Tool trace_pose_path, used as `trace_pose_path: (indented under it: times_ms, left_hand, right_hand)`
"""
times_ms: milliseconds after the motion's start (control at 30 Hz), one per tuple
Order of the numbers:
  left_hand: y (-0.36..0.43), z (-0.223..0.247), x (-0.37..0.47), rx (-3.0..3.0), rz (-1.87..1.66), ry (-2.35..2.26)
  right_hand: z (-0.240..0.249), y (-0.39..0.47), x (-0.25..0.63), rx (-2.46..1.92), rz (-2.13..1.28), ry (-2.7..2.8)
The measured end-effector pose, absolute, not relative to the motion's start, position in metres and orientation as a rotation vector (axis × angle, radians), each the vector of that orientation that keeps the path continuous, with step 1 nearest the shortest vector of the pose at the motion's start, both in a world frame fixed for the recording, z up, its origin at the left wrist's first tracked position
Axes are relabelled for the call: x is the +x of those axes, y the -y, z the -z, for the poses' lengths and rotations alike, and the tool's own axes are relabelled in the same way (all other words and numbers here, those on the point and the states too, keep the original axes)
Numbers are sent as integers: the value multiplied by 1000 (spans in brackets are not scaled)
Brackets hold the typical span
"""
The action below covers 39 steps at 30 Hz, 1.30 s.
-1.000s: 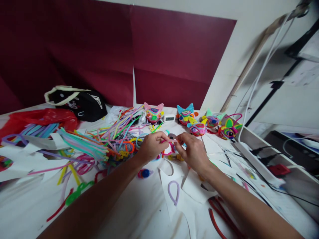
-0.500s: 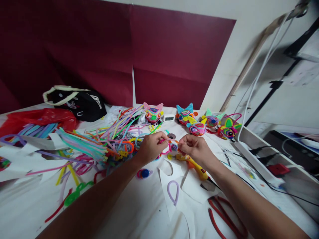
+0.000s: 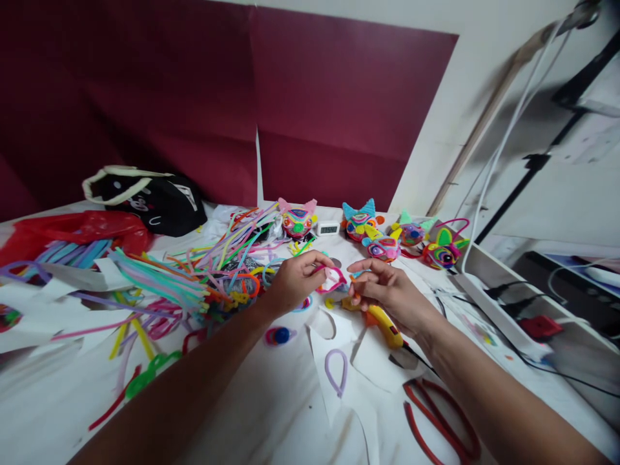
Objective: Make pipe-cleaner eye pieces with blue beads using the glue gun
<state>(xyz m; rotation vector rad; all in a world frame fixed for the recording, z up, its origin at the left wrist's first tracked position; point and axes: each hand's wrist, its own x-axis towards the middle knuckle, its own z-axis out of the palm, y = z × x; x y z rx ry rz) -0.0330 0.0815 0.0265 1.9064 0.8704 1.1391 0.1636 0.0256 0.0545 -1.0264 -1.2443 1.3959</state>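
My left hand (image 3: 296, 283) pinches a loop of magenta pipe cleaner (image 3: 334, 268), which stands out toward the right with an opening in its middle. Just to the right, my right hand (image 3: 390, 292) has thumb and fingers closed on a small orange piece (image 3: 355, 279); its exact shape is too small to tell. A gap separates the two hands. Under my right hand lies a yellow glue gun (image 3: 389, 328), partly hidden by the fingers. A lilac pipe cleaner loop (image 3: 336, 373) rests on cut white paper (image 3: 322, 349) nearer to me. Left of it sits a coil with a blue centre (image 3: 281, 335).
Bundles of coloured pipe cleaners (image 3: 165, 281) cover the left side, beside a red plastic bag (image 3: 97, 226) and a black bag (image 3: 155, 203). Several decorated animal heads (image 3: 359, 221) and a small digital clock (image 3: 328, 228) stand behind. A power strip (image 3: 504, 320) and cables lie right.
My right hand has moved slightly away from my left, and its fingers have spread a little around the orange piece. The magenta loop shows more fully now.
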Motion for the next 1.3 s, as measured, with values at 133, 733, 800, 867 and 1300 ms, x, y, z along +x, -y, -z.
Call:
trace_pose_path:
  times_ms: [133,733,800,867,1300]
  left_hand:
    - [-78,-29,-33,1862,-1129,-810]
    - [-62,-38,-25,2484,-1440,-947]
    - [-62,-38,-24,2486,-1446,-930]
    - [-62,-38,-24,2481,-1425,-931]
    - [-59,-40,-22,2209,-1246,-904]
  right_hand:
    - [-55,-27,163,-1012,-1428,1199]
    - [-48,-35,137,-1149,-1164,1459]
    - [-49,-36,137,-1141,-1183,1465]
    - [-49,-35,137,-1131,-1221,1462]
    - [-50,-33,143,-1129,-1429,1416]
